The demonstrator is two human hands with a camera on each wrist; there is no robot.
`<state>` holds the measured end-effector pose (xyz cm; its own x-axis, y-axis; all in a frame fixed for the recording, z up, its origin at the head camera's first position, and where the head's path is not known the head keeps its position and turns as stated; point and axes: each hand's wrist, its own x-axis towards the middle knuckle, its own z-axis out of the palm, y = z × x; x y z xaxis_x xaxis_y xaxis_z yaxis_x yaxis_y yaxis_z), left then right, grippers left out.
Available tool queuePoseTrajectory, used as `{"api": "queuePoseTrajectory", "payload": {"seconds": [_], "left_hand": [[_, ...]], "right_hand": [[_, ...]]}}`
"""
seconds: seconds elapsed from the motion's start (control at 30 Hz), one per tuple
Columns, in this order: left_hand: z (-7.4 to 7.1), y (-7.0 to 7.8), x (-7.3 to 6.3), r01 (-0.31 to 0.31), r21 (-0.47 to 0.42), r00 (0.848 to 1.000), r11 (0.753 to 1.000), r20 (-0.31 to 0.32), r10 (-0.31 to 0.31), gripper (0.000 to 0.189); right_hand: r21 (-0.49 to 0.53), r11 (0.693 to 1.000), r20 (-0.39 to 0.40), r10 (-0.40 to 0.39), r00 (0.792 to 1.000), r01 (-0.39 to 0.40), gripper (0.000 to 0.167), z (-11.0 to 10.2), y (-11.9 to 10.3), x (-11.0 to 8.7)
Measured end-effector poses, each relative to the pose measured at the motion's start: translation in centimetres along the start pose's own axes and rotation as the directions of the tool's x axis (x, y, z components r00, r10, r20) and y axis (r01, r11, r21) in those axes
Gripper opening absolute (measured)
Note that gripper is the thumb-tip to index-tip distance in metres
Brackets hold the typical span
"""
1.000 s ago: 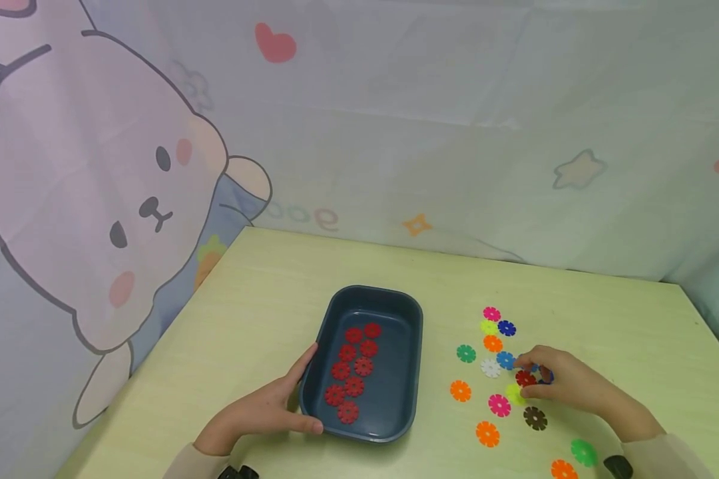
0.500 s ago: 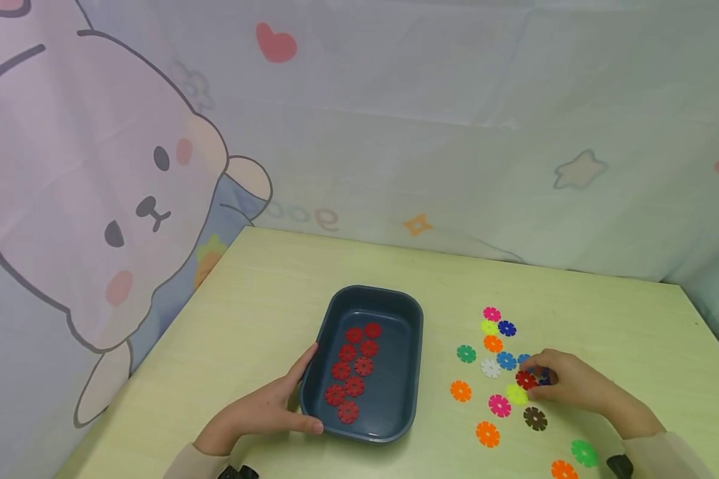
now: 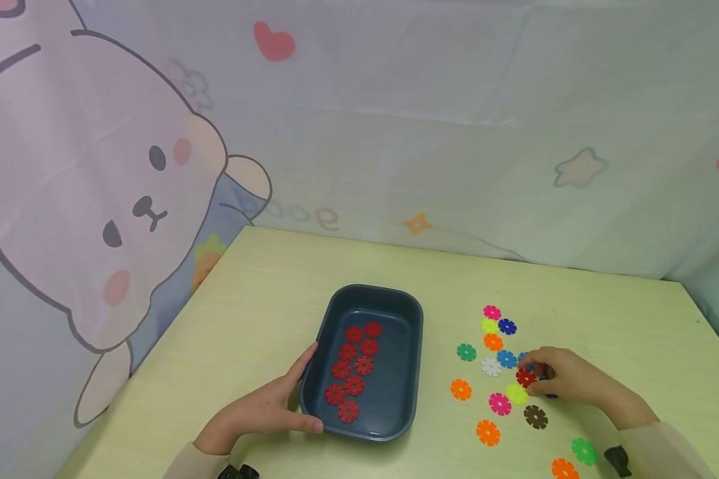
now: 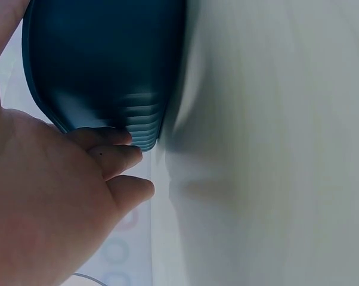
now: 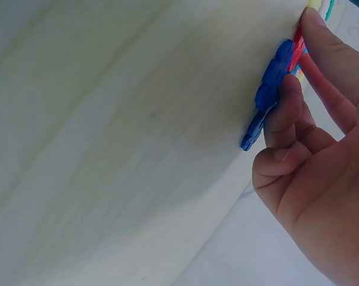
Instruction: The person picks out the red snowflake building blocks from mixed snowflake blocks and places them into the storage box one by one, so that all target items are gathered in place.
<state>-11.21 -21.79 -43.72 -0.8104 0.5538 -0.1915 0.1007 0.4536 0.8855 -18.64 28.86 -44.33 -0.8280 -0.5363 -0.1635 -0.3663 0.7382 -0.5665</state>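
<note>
My left hand [image 3: 266, 412] holds the near left corner of a dark blue tray [image 3: 395, 429], index finger along its side and thumb at the front rim. Several red snowflake discs [image 3: 348, 411] lie inside it. In the left wrist view, the other fingers [image 4: 123, 161] bend against the outer wall. My right hand [image 3: 575, 380] is over loose discs on the table, pinching a red snowflake disc [image 3: 525, 378] between thumb and index finger. Dark blue discs [image 5: 274, 80] lie by its curled fingers in the right wrist view. A yellow disc [image 3: 516, 394] sits close by the thumb.
Orange [image 3: 461, 390], pink [image 3: 500, 404], white [image 3: 490, 366], green [image 3: 466, 352] and brown discs [image 3: 536, 417] lie scattered on the pale wooden table [image 3: 263, 299], right of the tray. A printed cloth [image 3: 455, 100] hangs behind the table's far edge.
The right thumb and index finger have shifted slightly around the red disc, and dark blue discs beneath the hand have moved a little. The left hand and tray stay put.
</note>
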Motion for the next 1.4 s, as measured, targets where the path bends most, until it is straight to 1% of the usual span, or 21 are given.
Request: {"api": "queuePoseTrajectory", "payload": {"seconds": [0.2,0.4,0.63,0.8,1.13,1.4], "left_hand": [[0.04,0.10,0.06,0.011,-0.008,1.000,1.000,-0.002,-0.011,0.120],[0.01,0.02,0.08,0.001,-0.014,1.000,1.000,0.001,-0.001,0.121],[0.06,0.10,0.03,-0.002,-0.016,1.000,1.000,-0.005,0.002,0.120],[0.10,0.09,0.01,0.006,-0.007,1.000,1.000,-0.007,-0.006,0.120],[0.10,0.03,-0.10,-0.001,-0.001,1.000,1.000,-0.005,0.001,0.119],[0.10,-0.06,-0.04,-0.007,-0.006,1.000,1.000,-0.005,0.007,0.120]], "right_hand": [[0.008,1.000,0.007,-0.002,1.000,0.002,0.032,-0.17,-0.08,0.10],[-0.003,1.000,0.019,0.013,1.000,-0.013,0.031,-0.22,0.08,0.37],[-0.031,0.999,0.052,0.015,0.999,-0.014,0.029,-0.33,0.16,0.79],[-0.031,0.999,0.073,0.023,0.997,-0.021,0.029,-0.35,0.08,0.89],[-0.045,0.999,0.055,-0.016,0.998,0.018,0.030,-0.24,0.04,0.79],[-0.030,1.000,0.040,0.002,0.999,-0.001,0.028,-0.22,-0.18,0.72]]}}
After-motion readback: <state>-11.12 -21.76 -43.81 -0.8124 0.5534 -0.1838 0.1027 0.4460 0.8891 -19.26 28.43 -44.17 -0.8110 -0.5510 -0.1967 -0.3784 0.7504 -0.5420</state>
